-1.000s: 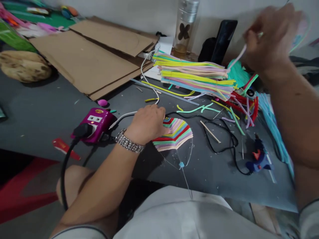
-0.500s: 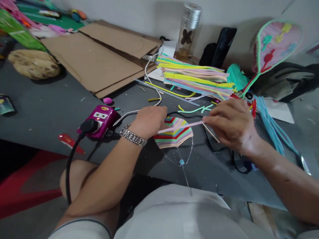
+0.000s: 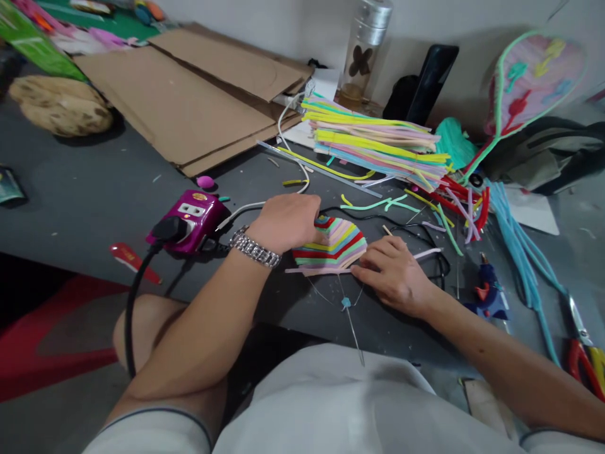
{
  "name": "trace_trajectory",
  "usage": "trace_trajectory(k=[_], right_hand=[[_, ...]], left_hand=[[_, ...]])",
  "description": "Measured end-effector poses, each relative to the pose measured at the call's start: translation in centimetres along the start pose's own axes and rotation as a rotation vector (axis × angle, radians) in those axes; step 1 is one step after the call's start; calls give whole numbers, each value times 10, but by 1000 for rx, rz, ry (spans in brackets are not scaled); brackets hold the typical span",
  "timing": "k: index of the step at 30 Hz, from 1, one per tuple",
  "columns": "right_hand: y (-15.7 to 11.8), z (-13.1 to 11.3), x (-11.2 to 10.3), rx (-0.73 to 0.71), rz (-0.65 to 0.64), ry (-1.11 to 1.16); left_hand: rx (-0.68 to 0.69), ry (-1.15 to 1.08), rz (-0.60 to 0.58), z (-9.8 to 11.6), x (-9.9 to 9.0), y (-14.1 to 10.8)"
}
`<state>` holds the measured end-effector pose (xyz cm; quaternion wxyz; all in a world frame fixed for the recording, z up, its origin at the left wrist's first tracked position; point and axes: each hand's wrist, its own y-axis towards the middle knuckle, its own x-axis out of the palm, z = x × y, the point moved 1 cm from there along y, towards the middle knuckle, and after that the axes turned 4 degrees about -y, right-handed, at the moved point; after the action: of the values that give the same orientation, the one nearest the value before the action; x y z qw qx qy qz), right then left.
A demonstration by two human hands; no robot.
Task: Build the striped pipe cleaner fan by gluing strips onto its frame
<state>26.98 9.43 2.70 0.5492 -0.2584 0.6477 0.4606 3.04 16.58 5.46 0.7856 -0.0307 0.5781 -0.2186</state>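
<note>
A striped, fan-shaped piece made of pipe cleaners (image 3: 338,244) on a thin wire frame lies on the table before me. My left hand (image 3: 288,222), wearing a metal watch, is closed on its upper left side; the fingertips are partly hidden. Along the piece's lower edge runs a pale pink pipe cleaner (image 3: 316,271). My right hand (image 3: 394,271) pinches it near the lower right corner, and a pale length shows beyond the hand. Bare wires run from the piece to a small blue knot (image 3: 346,303), then to a wire stem (image 3: 354,334) pointing at me.
Bundled pipe cleaners (image 3: 378,139) lie behind, near a glass bottle (image 3: 363,57), phone (image 3: 433,82) and cardboard (image 3: 189,107). A purple power socket (image 3: 191,217) stands left. Rightward are a blue glue gun (image 3: 490,293), scissors (image 3: 583,347) and a finished pink fan (image 3: 524,94).
My right hand has come down and left, bringing the pink pipe cleaner from above the striped piece to its lower edge. My left hand stays nearly in place.
</note>
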Motion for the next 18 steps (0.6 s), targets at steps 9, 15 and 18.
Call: trace_trajectory(k=[9,15,18], right_hand=[[3,-2,-2,-21,-52,17],[3,-4,1,7,-73,-23],[4,-6,2,29,-101,-47]], left_hand=[[13,-1,21,0,2,1],[17,-3,38,-2,3,2],[15,-14,36,-2,3,2]])
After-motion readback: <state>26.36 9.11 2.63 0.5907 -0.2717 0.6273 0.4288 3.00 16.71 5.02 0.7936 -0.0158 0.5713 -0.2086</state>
